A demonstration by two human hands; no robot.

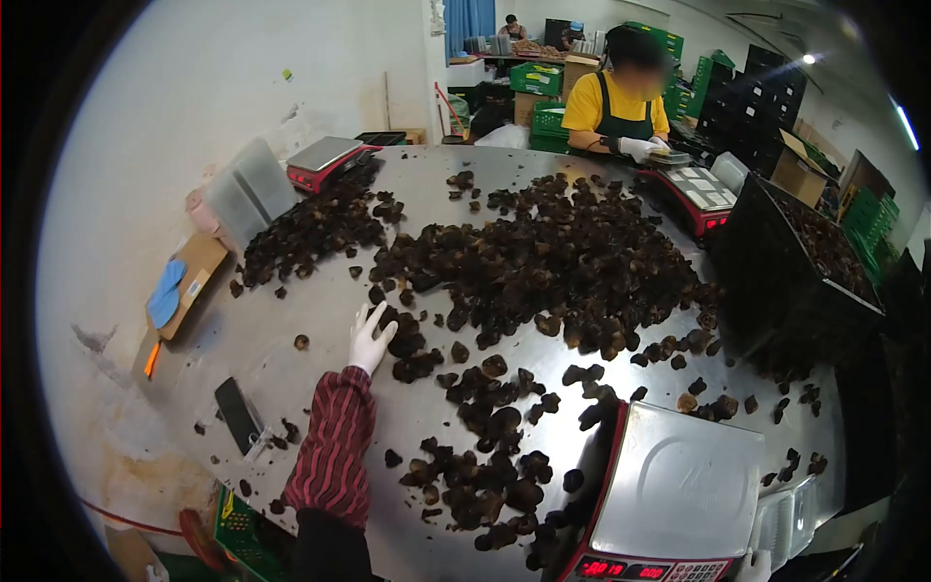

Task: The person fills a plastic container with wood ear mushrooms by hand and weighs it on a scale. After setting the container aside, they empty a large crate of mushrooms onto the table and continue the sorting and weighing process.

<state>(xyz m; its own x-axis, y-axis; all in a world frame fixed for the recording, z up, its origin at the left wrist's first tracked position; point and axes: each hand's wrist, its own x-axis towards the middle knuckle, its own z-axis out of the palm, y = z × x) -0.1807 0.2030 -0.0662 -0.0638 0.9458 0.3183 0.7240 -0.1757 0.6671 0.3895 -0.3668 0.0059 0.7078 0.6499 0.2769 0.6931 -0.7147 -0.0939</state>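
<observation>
My left hand (370, 339), in a white glove with a striped red sleeve, reaches over the steel table (310, 388). Its fingers are spread at the edge of some dark brown pieces (407, 335) that look like dried mushrooms; I see nothing held in it. At the bottom edge, my right hand (754, 565), also gloved in white, is mostly cut off. It is beside a scale (679, 475) with a bare metal pan and red lit digits, near a stack of clear plastic boxes (784, 519). Whether it grips a box cannot be made out.
A large mushroom heap (543, 252) covers the table's middle. Across it, a person in yellow (587, 102) handles a box by a second scale (703, 189). A black crate (795, 281) stands right; a phone (238, 415), cardboard (199, 276) and another scale (325, 155) are left.
</observation>
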